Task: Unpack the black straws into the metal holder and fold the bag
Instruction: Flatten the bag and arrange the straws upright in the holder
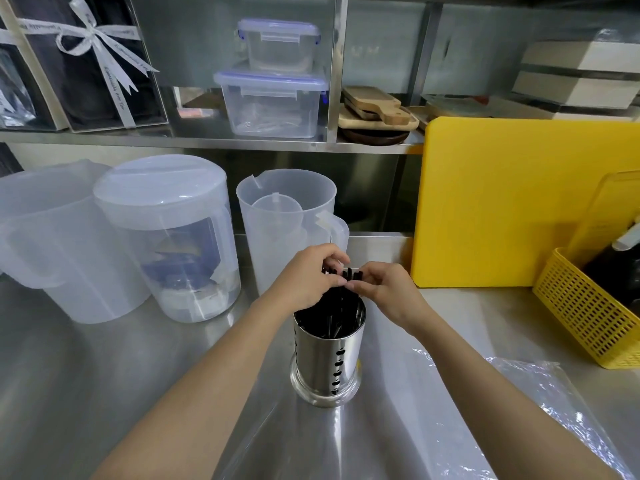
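A perforated metal holder (325, 362) stands upright on the steel counter in the middle. Black straws (334, 317) fill it and stick up above its rim. My left hand (304, 275) and my right hand (384, 289) meet over the holder, fingers pinched on the straws' top ends. The clear plastic bag (540, 407) lies flat and crinkled on the counter to the right of the holder, under my right forearm.
Three translucent plastic jugs (166, 237) stand behind and left of the holder. A yellow cutting board (512, 202) leans at the back right, with a yellow mesh basket (588, 306) in front of it. A shelf above holds clear lidded boxes (273, 102) and wooden boards.
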`<action>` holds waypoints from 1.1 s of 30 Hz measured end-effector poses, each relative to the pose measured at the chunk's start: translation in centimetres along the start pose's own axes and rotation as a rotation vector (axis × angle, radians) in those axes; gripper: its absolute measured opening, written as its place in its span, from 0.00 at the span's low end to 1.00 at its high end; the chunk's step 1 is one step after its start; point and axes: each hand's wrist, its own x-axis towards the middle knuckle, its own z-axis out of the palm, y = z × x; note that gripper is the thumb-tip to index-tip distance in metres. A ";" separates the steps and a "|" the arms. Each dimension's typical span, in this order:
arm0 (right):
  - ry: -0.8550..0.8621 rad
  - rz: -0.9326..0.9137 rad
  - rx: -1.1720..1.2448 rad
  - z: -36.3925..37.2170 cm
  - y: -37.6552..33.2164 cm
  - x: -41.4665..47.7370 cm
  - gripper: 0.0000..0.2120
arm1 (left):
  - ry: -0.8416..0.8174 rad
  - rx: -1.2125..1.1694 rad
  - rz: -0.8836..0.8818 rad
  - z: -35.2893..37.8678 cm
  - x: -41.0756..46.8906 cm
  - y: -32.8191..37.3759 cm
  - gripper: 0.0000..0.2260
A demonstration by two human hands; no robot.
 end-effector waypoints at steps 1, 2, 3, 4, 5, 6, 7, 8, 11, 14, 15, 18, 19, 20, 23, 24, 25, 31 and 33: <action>0.004 -0.002 0.009 0.0 0.0 0.0 0.04 | -0.005 -0.005 -0.004 0.0 0.0 0.0 0.10; 0.007 -0.003 0.016 0.0 0.0 0.1 0.04 | -0.009 -0.006 -0.008 -0.1 0.1 0.0 0.10; 0.007 -0.004 0.020 0.0 0.0 0.1 0.05 | -0.015 -0.002 -0.010 -0.1 0.1 -0.1 0.09; 0.006 -0.002 0.022 0.0 0.0 0.1 0.05 | -0.020 0.005 -0.008 -0.1 0.2 -0.1 0.08; 0.004 0.001 0.022 0.0 0.1 0.2 0.06 | -0.022 0.010 -0.005 -0.1 0.2 -0.1 0.07; 0.005 0.006 0.022 0.0 0.1 0.2 0.06 | -0.020 0.013 -0.005 -0.1 0.2 -0.1 0.07; 0.009 0.012 0.019 0.0 0.2 0.2 0.06 | -0.015 0.015 -0.007 -0.1 0.2 -0.1 0.07; 0.015 0.021 0.015 0.0 0.2 0.2 0.07 | -0.007 0.016 -0.009 0.0 0.2 -0.1 0.06; 0.024 0.038 0.009 0.1 0.3 0.1 0.07 | 0.009 0.022 -0.002 -0.1 0.0 -0.1 0.07; 0.013 0.037 0.009 0.1 0.2 0.1 0.06 | -0.007 0.009 0.008 -0.4 -0.1 0.1 0.11; 0.009 0.035 0.015 0.1 0.2 0.1 0.06 | -0.006 0.021 0.006 -0.5 0.0 0.1 0.12; -0.005 0.034 0.053 0.1 0.0 0.0 0.05 | 0.025 0.071 -0.020 -0.6 0.0 -0.3 0.14; -0.007 0.034 0.060 0.1 0.0 0.0 0.05 | 0.028 0.056 -0.034 -0.6 0.0 -0.5 0.14; -0.008 0.035 0.066 0.1 0.0 0.0 0.05 | 0.025 0.030 -0.045 -0.7 0.0 -0.6 0.15; -0.008 0.021 0.073 0.1 0.1 0.0 0.07 | 0.021 -0.035 -0.062 -1.1 -0.1 -0.6 0.18; -0.010 0.017 0.076 0.1 0.1 0.1 0.07 | 0.014 -0.045 -0.064 -1.3 -0.1 -0.6 0.19; -0.011 0.012 0.083 0.0 0.2 0.1 0.05 | 0.004 -0.053 -0.064 -1.4 -0.2 -0.6 0.18; 0.067 -0.062 0.106 -1.2 -0.8 0.2 0.07 | 0.042 -0.024 0.014 -1.9 -0.9 -0.6 0.12; 0.084 -0.108 0.089 -1.8 -1.9 0.1 0.08 | 0.104 -0.062 0.062 -2.7 -1.2 0.0 0.11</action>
